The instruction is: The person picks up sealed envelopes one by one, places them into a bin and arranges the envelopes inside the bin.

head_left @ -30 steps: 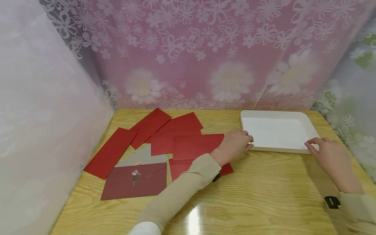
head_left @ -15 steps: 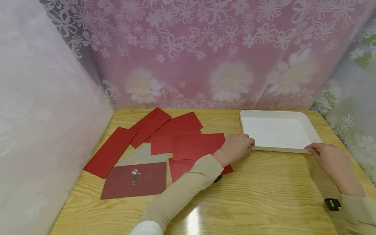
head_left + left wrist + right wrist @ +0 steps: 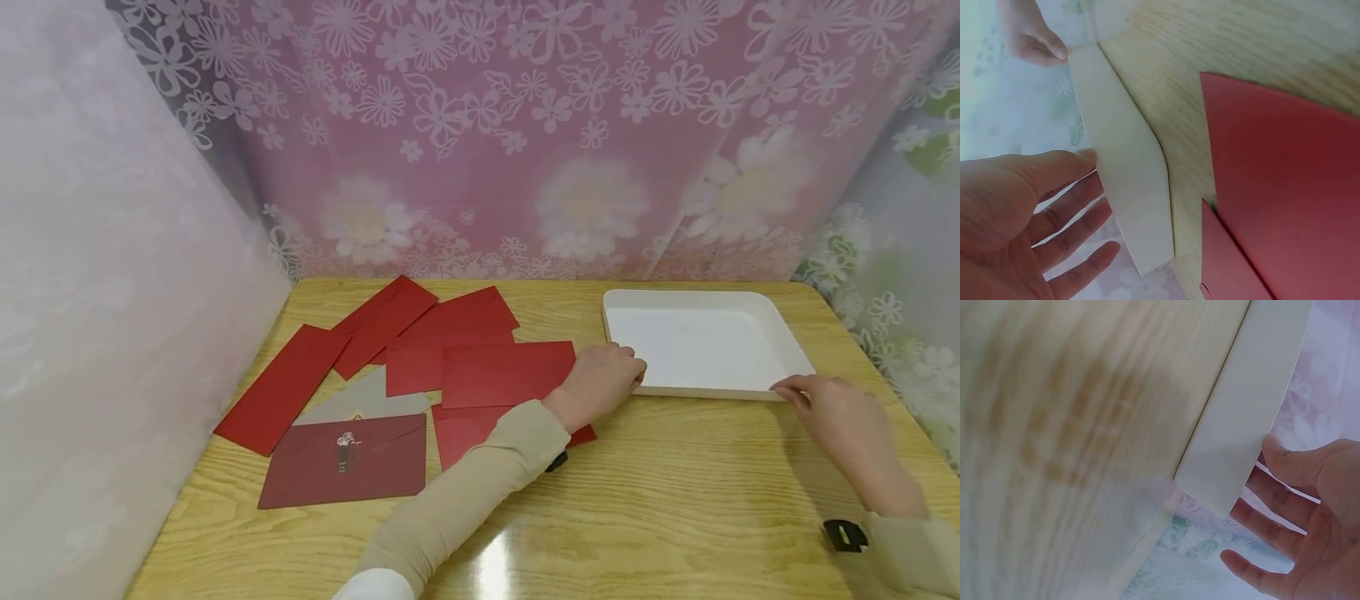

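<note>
Pinching the tray (image 3: 705, 350) by its near rim, we could skew it if our left hand (image 3: 598, 382) outpulls our right hand (image 3: 846, 423).

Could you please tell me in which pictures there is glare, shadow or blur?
Head view: bright glare on the table near the bottom edge, soft shadow beside the right hand; left wrist view: pale haze near the top, around one end of the white tray; right wrist view: wood grain blurred at the left.
</note>
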The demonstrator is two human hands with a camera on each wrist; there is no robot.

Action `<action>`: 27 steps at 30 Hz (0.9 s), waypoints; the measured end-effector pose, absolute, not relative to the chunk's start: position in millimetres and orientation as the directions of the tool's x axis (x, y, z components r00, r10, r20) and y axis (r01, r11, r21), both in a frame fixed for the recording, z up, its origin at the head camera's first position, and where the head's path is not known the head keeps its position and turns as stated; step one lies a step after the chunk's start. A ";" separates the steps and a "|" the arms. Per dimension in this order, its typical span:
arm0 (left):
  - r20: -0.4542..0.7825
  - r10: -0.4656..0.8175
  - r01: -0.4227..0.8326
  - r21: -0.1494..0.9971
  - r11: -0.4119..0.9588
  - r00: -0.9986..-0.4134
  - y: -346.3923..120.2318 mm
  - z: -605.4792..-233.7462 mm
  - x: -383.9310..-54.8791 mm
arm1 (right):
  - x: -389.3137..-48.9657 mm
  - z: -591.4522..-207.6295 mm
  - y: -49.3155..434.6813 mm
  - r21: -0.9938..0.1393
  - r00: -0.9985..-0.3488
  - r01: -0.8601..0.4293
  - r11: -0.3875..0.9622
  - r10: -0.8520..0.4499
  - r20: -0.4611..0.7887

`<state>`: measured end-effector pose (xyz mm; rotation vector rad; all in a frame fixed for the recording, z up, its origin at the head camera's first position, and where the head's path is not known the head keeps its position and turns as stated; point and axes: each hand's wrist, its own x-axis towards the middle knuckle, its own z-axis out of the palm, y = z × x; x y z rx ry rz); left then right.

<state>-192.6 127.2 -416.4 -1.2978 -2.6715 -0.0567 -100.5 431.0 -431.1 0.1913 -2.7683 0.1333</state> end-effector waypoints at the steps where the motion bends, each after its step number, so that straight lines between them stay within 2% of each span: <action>1: 0.174 0.777 0.783 -0.044 0.620 -0.605 126.7 -416.7 -192.3 | -99.6 -431.6 430.7 -0.068 -0.920 -0.156 0.985 -0.120 0.372; 10: 0.152 0.754 0.761 -0.016 0.648 -0.639 118.9 -416.9 -187.6 | -95.5 -434.7 425.4 -0.042 -0.869 -0.204 0.978 -0.161 0.468; 14: 0.162 0.742 0.752 0.002 0.659 -0.650 114.6 -417.2 -184.1 | -93.6 -435.8 422.2 -0.053 -0.867 -0.206 0.977 -0.157 0.473; 27: 0.173 0.718 0.730 0.007 0.683 -0.674 96.6 -417.7 -172.2 | -89.4 -433.5 404.7 -0.110 -0.920 -0.200 0.973 -0.148 0.362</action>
